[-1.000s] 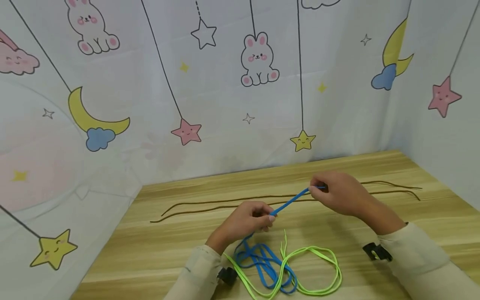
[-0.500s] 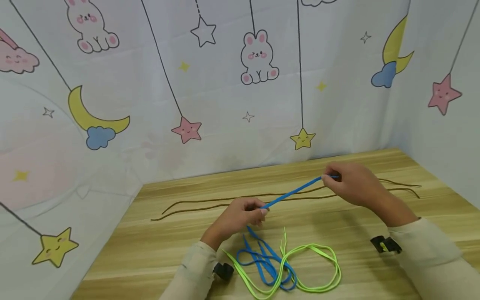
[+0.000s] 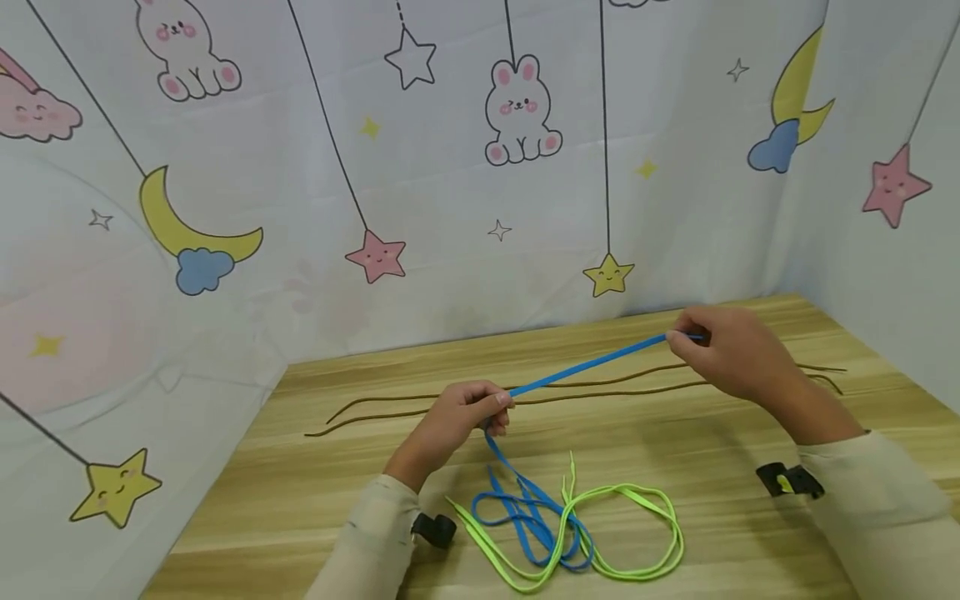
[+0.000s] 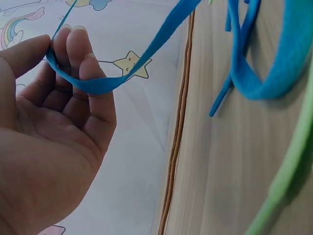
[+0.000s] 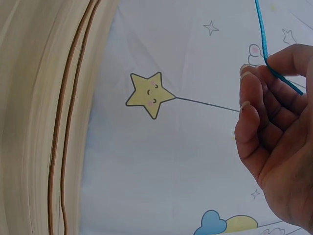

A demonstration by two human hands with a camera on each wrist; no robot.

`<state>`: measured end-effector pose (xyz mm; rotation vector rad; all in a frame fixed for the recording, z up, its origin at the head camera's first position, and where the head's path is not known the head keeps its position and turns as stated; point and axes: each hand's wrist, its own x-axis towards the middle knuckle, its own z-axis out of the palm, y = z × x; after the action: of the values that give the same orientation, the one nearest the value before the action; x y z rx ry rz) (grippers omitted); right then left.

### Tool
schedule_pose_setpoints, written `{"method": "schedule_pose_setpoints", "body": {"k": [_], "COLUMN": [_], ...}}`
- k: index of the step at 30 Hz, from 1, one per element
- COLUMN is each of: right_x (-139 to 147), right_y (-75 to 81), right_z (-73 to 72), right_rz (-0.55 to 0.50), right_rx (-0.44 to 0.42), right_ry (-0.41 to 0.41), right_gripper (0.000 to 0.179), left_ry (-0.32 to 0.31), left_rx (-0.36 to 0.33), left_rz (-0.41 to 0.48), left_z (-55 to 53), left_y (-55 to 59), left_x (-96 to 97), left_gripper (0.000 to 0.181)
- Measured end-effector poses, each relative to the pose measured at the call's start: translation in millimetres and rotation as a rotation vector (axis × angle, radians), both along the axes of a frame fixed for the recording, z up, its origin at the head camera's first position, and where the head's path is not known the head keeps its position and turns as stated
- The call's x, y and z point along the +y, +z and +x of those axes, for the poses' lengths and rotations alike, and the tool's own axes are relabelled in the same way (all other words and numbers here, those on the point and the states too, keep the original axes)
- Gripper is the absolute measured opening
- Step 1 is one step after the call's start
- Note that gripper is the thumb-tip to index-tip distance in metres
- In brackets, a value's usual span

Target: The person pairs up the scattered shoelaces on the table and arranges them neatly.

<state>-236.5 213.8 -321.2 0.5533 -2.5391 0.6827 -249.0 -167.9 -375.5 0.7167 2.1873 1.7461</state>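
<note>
Two brown cords start furthest left and run side by side on the table, beyond the green lace and out past its right side. Your left hand is next, past the green lace's far left end, thumb and fingers pinching the blue lace. Blue's loose coils overlap the green lace's left half; its stretched length runs straight, above and beyond green. Your right hand, beyond green's right side, pinches blue near its tip. Your hands are well apart.
</note>
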Motion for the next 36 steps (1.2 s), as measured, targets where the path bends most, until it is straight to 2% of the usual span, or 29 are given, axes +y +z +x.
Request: {"method": "schedule_pose_setpoints", "body": {"k": [4, 10, 17, 24, 31, 36], "right_x": [3.9, 8.6, 19.1, 24.8, 30.8, 38.2], "right_y": [2.3, 7.7, 9.6, 5.8, 1.9, -0.5], "right_z": [1.6, 5.6, 10.6, 11.4, 16.2, 22.4], "right_rz": [-0.016, -0.064, -0.099, -0.066, -0.039, -0.018], "right_rx": [0.024, 0.089, 0.097, 0.138, 0.179, 0.175], "right_ry": [-0.017, -0.082, -0.124, -0.116, -0.104, -0.132], "right_gripper": [0.016, 0.017, 0.019, 0.017, 0.018, 0.017], "left_ry": [-0.008, -0.032, -0.087, -0.092, -0.106, -0.087], "left_rx": [-0.005, -0.012, 0.023, 0.038, 0.044, 0.053], "left_rz": [0.028, 0.050, -0.019, -0.066, -0.046, -0.041], "left_z": [-0.7, 3.9, 17.2, 29.4, 40.1, 46.9], "left_y": [0.9, 3.2, 10.0, 18.7, 23.7, 28.0], "left_x": [-1.3, -0.3, -9.0, -25.1, -36.1, -43.1], "left_gripper": [0.034, 0.037, 0.036, 0.031, 0.031, 0.032]}}
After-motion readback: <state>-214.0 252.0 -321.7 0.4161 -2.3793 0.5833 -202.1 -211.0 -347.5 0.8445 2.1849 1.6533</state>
